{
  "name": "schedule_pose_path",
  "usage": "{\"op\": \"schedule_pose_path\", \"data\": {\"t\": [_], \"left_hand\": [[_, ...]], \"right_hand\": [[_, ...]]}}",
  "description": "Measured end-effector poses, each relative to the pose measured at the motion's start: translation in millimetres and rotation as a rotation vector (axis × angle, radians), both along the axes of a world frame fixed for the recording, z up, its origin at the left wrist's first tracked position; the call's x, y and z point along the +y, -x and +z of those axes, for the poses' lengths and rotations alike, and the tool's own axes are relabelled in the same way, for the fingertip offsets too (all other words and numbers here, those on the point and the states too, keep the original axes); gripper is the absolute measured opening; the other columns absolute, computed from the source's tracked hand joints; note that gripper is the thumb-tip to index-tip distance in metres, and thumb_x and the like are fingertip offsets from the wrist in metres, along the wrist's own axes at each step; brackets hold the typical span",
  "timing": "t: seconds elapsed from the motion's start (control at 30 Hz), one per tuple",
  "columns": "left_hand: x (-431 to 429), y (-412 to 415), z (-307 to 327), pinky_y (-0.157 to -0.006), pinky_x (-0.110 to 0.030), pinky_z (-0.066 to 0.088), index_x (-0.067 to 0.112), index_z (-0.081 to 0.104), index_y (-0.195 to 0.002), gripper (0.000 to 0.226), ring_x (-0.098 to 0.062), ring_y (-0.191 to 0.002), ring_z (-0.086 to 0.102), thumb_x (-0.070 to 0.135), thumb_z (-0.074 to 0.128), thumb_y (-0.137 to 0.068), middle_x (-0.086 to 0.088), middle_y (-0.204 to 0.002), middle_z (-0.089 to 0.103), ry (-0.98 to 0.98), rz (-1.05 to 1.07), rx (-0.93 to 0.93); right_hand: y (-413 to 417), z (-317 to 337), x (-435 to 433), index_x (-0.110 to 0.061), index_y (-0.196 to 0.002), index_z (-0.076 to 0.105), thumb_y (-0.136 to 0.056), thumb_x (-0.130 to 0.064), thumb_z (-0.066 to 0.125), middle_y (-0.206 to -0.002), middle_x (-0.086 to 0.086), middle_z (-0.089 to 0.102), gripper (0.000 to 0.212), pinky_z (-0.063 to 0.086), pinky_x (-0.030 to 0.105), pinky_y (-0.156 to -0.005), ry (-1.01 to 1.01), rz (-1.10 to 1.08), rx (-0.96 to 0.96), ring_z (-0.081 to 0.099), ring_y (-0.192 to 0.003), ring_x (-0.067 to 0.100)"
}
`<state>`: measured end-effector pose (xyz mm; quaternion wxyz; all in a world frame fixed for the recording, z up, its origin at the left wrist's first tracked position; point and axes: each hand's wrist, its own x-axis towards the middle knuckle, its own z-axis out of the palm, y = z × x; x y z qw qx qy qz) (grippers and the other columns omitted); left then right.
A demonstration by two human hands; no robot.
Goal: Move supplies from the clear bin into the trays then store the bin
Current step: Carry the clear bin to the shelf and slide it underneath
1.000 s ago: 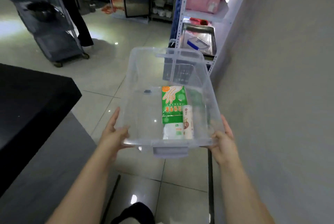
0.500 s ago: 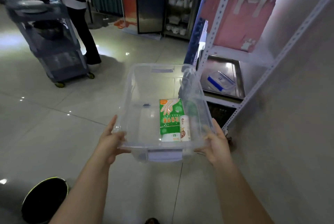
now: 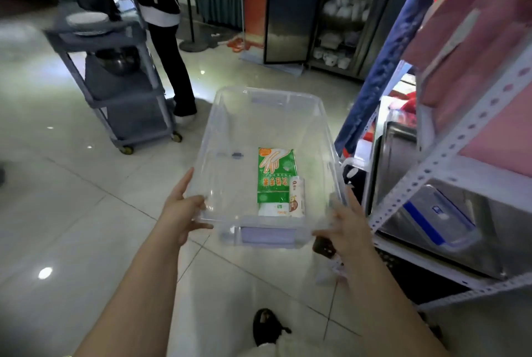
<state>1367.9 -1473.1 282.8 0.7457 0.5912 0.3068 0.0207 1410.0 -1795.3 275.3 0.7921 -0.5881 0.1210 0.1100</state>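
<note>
I carry a clear plastic bin [image 3: 221,137] in front of me above the tiled floor. My left hand [image 3: 181,207] grips its near left corner, thumb over the rim. My right hand [image 3: 347,227] grips the near right corner. Inside lie a green packet of gloves [image 3: 276,175], a small white roll [image 3: 296,196] beside it and a white packet [image 3: 270,209] under them. A steel tray [image 3: 472,244] holding a blue-edged lidded container [image 3: 437,215] sits on the white metal shelf [image 3: 449,155] at my right.
A person stands by a grey wheeled cart [image 3: 115,77] with plates at the far left. Pink boxes [image 3: 475,39] fill the upper shelf on the right. A dark cabinet [image 3: 290,5] stands at the back. My shoe [image 3: 266,325] shows below.
I have walked forward and turned; the shelf with the steel tray is now close on my right, the cart nearer on the left. Both hands keep their hold on the bin.
</note>
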Motion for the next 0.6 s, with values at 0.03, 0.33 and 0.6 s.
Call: {"op": "schedule_pose_path", "data": {"t": [0.03, 0.33, 0.6], "left_hand": [[4.2, -25.3, 3.6, -0.056, -0.048, 0.058, 0.054, 0.050, -0.127, 0.076, -0.033, -0.075, 0.066, -0.006, 0.054, -0.080, -0.014, -0.121, 0.061, 0.001, 0.011, 0.001], [55.8, -230.3, 22.0, -0.062, -0.055, 0.058, 0.051, 0.052, -0.127, 0.078, -0.041, -0.089, 0.066, -0.009, 0.055, -0.076, -0.007, -0.122, 0.059, -0.053, -0.078, 0.014], [95.4, -450.3, 7.2, -0.059, -0.055, 0.059, 0.054, 0.048, -0.128, 0.083, -0.029, -0.090, 0.061, -0.012, 0.045, -0.077, 0.009, -0.114, 0.053, -0.047, -0.272, 0.042]], "right_hand": [[-30.1, 1.9, 4.8, -0.019, -0.147, 0.027, -0.074, 0.014, 0.062, -0.132, 0.009, 0.046, 0.087, 0.059, 0.038, -0.053, 0.010, 0.020, -0.013, 0.050, -0.118, 0.036], [-228.6, -5.3, 53.3, -0.022, -0.145, 0.036, -0.087, 0.015, 0.051, -0.114, -0.002, 0.055, 0.070, 0.059, 0.051, -0.067, -0.019, -0.080, 0.045, 0.049, -0.114, 0.044], [-365.9, -9.3, 106.5, -0.005, -0.143, 0.033, -0.085, 0.016, 0.057, -0.122, 0.004, 0.042, 0.066, 0.049, 0.006, -0.048, -0.002, -0.264, 0.151, 0.057, -0.097, 0.021]]}}
